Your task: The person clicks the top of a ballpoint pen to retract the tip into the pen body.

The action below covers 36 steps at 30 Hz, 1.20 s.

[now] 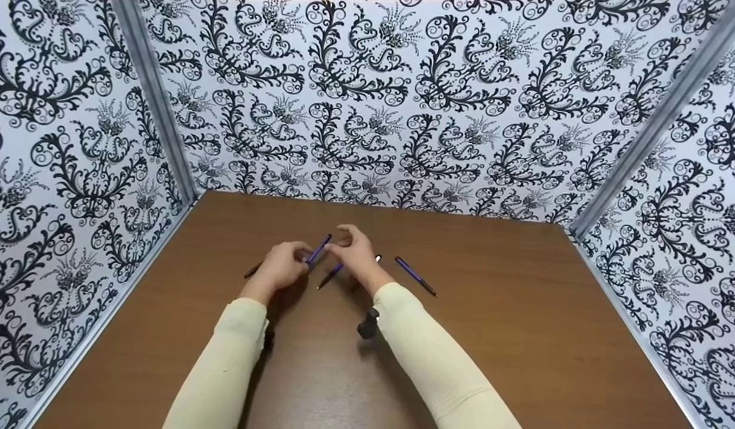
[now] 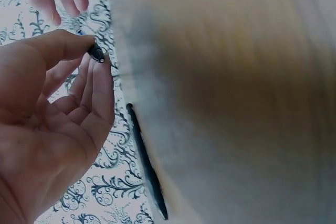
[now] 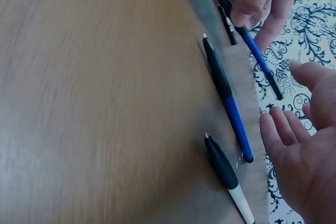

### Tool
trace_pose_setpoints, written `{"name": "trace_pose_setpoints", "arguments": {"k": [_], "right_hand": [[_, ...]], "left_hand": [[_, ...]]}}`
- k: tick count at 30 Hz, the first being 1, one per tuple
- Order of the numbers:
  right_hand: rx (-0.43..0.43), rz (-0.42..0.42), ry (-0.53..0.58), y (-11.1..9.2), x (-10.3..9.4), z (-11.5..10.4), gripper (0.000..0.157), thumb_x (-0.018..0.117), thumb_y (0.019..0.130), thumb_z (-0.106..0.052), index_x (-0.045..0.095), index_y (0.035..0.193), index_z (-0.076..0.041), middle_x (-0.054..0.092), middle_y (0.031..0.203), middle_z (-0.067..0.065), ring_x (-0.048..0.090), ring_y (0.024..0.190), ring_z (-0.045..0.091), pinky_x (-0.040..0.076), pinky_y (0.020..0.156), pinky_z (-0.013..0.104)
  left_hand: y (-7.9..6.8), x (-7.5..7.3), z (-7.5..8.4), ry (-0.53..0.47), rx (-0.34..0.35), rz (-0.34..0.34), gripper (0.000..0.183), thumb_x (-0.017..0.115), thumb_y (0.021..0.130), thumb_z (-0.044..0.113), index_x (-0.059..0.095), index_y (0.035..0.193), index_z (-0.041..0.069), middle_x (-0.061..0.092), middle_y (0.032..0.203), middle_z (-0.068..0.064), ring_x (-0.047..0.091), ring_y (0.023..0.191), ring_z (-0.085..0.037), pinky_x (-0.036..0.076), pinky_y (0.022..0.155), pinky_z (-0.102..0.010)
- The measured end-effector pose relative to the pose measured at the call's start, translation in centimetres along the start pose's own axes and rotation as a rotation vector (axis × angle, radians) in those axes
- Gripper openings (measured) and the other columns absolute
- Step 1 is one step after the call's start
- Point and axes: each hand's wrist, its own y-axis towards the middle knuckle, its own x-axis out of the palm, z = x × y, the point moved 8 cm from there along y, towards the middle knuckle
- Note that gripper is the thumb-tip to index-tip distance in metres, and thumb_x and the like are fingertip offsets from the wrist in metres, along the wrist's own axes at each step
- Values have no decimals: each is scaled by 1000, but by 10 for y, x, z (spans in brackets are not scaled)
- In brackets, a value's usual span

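My left hand [image 1: 282,263] pinches a blue pen with a black grip [image 3: 255,51] between thumb and fingers. The pen slants up and away over the table; in the left wrist view its dark grip end [image 2: 96,52] shows at the fingertips. My right hand [image 1: 355,255] is close to the pen's far end, and the right wrist view shows its thumb and fingers spread with nothing between them. Below the hands lies a second blue pen [image 3: 229,103], and beside it a white pen with a black grip [image 3: 223,167], mostly hidden by the right hand in the head view.
Left of the left hand a black pen [image 2: 146,163] lies on the brown table [image 1: 498,333]. Another blue pen [image 1: 416,276] lies to the right of the right hand. Patterned black-and-white panels [image 1: 367,119] enclose the table at the back and both sides.
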Motion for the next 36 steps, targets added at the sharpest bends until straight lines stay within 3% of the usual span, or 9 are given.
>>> {"name": "trace_pose_setpoints", "arguments": {"k": [6,11,17,24,27,36], "right_hand": [[35,94,114,1,-16,-2,52,84,97,-5,63,145,-1,70,135,24,71,122,37,62,97,38],[69,112,243,2,-32,-5,52,82,98,-5,62,147,0,69,137,25,73,115,36,62,101,45],[62,112,371,2,-53,-13,47,79,99,1,63,144,2,69,130,24,71,117,40,58,107,53],[52,58,465,-2,-63,-26,42,76,100,4,66,141,1,71,119,12,71,101,21,53,113,59],[49,36,501,-6,-66,-30,41,75,100,5,67,140,0,71,117,10,71,99,19,47,117,64],[14,25,527,-15,-87,-37,40,73,100,7,68,139,-2,72,118,11,73,99,22,61,103,44]], "left_hand": [[-1,-2,15,-120,43,60,35,70,98,-7,75,132,1,77,119,-16,72,113,-33,59,99,-50],[-2,2,28,-228,52,96,34,73,98,-6,76,130,4,77,113,-12,71,106,-28,60,90,-42],[-5,12,41,-337,36,102,34,72,100,-5,76,131,7,75,111,-10,70,103,-25,59,88,-38],[-5,25,57,-458,67,88,35,73,98,-7,74,131,4,77,112,-16,71,100,-24,59,87,-34],[-4,30,65,-497,92,69,35,73,98,-7,73,131,4,77,113,-18,72,99,-23,59,82,-32],[-4,46,82,-571,141,40,32,72,98,-9,70,129,-1,76,110,-15,71,100,-24,59,82,-29]]}}
